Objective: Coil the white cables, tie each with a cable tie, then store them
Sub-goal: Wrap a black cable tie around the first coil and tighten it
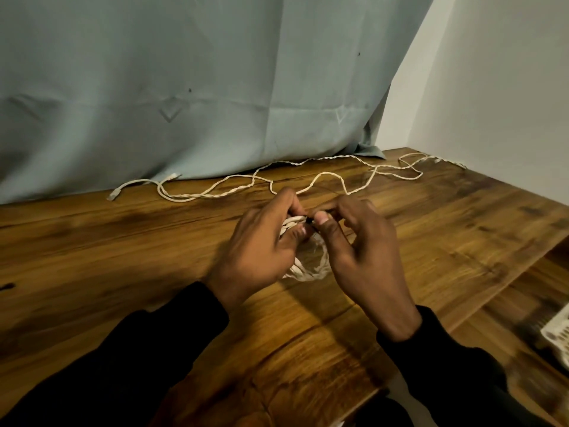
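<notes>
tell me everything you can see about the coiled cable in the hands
The coil is a white cable with a twisted look, wound into a small round bundle of several loops. It is held over the table. The left hand grips its left side; the right hand pinches a small black tie at its top. The hands hide much of it.

1. Two arms enter from the 6 o'clock edge; both wear long black sleeves.
2. Left sleeve (147, 359): plain dark fabric, no visible print or seams, cuff ending at the wrist toward 12 o'clock.
3. Right sleeve (437, 359): same black fabric, cuff snug at the wrist, cloth loosely folded lower down toward 5 o'clock.
4. Left hand (261, 241): bare, no ring, watch or glove; short trimmed thumbnail.
5. Right hand (360, 245): bare, likewise unadorned; short thumbnail showing at 11 o'clock.
</notes>
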